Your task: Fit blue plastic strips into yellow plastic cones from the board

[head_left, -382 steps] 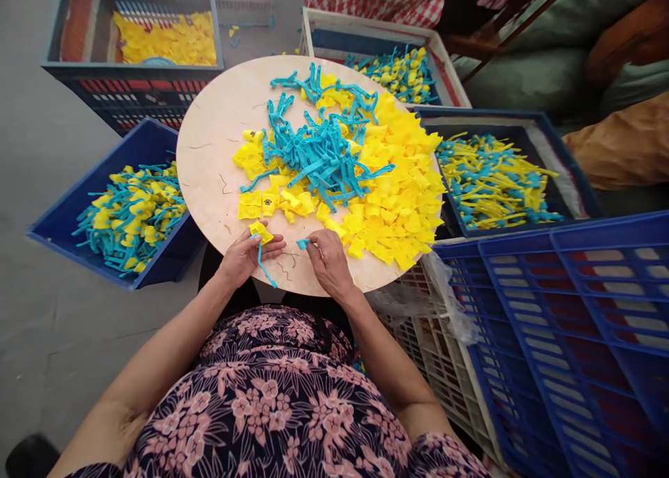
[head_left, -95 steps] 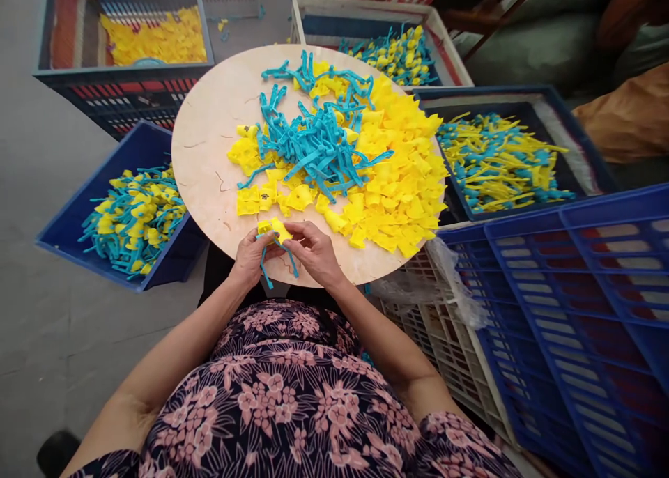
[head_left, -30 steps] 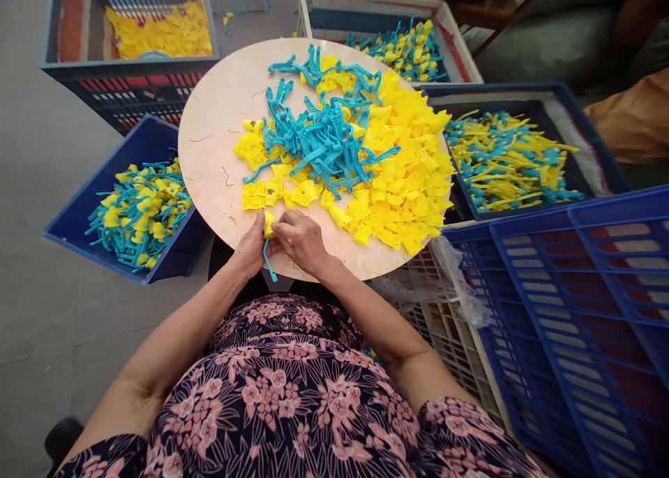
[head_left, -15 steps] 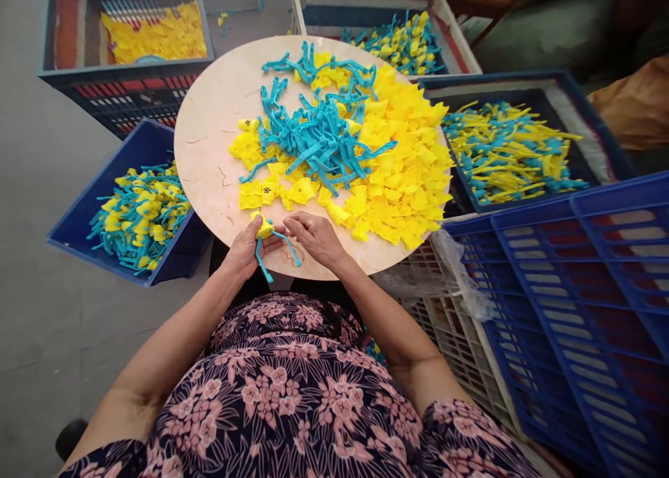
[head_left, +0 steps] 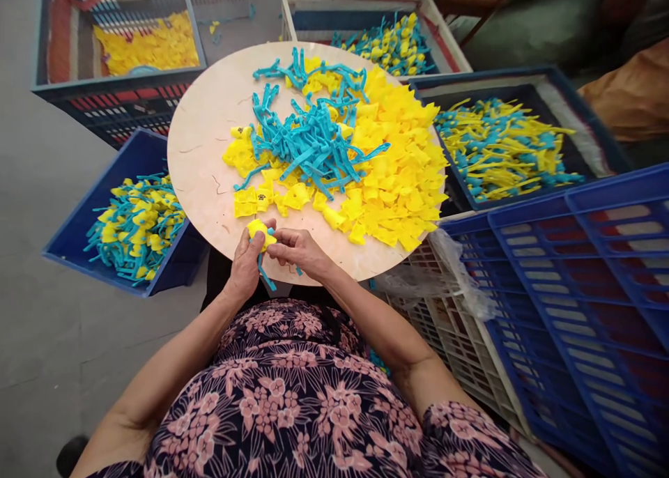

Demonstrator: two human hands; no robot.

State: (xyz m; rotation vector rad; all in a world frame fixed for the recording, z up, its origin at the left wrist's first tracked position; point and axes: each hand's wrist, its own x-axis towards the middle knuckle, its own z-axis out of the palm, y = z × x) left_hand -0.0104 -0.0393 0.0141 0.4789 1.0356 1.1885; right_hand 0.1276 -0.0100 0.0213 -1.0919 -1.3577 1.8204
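Over the near edge of the round wooden tabletop (head_left: pixel 196 140), my left hand (head_left: pixel 243 265) grips a small yellow fabric piece (head_left: pixel 259 234) threaded with a blue strip. One blue strip end (head_left: pixel 267 276) dangles below my left fingers. My right hand (head_left: pixel 302 252) is closed with its fingertips at the yellow piece's right side, where a bit of blue shows. Its fingers partly cover the rest of the strip. Ahead of both hands lies a heap of blue strips (head_left: pixel 308 143), and a pile of yellow pieces (head_left: pixel 400 164) spreads along the tabletop's right side.
A blue bin (head_left: pixel 60 244) at the left holds joined yellow-and-blue pieces. Crates stand around: a grey crate (head_left: pixel 196 28) with yellow pieces, a white-rimmed crate (head_left: pixel 444 21) and a dark crate (head_left: pixel 590 116) with mixed pieces. Stacked blue crates (head_left: pixel 543 283) flank my right.
My right fingers have moved in against the yellow piece, and the blue strip's right end is now mostly hidden by them. The view has shifted slightly.
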